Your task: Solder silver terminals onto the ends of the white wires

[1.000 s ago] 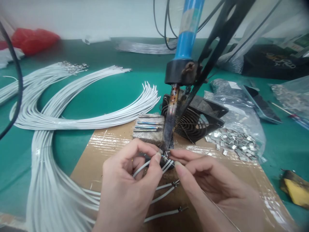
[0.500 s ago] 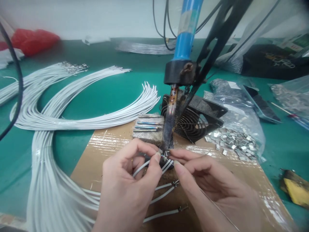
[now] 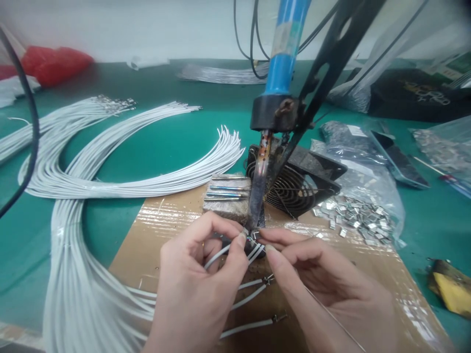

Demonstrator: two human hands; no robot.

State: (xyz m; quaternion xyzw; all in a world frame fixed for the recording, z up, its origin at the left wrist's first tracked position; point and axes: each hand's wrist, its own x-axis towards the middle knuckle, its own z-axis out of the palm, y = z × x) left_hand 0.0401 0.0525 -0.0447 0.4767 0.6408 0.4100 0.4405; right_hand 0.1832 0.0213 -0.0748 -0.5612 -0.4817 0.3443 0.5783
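Observation:
My left hand (image 3: 202,279) pinches a white wire (image 3: 217,257) between thumb and forefinger, with the wire's end just under the tip of the soldering iron (image 3: 257,181). Opposite it, my right hand (image 3: 327,279) is closed on a thin solder wire (image 3: 331,316), which trails back below the palm. A small shiny metal piece (image 3: 255,236) sits between the fingertips of both hands; its exact contact with the iron is hidden. Several white wires with metal ends (image 3: 257,323) lie under and between my hands on the cardboard (image 3: 128,245).
The iron is clamped on a black metal arm (image 3: 327,63). Behind it stand a small fan (image 3: 294,189) and a block with metal rods (image 3: 226,208). Bundles of white wire (image 3: 66,255) curve along the left. Loose metal clips (image 3: 360,218) spill from a plastic bag at right.
Both hands stay almost still at the iron's tip, still holding the white wire and solder wire. The view has shifted very slightly.

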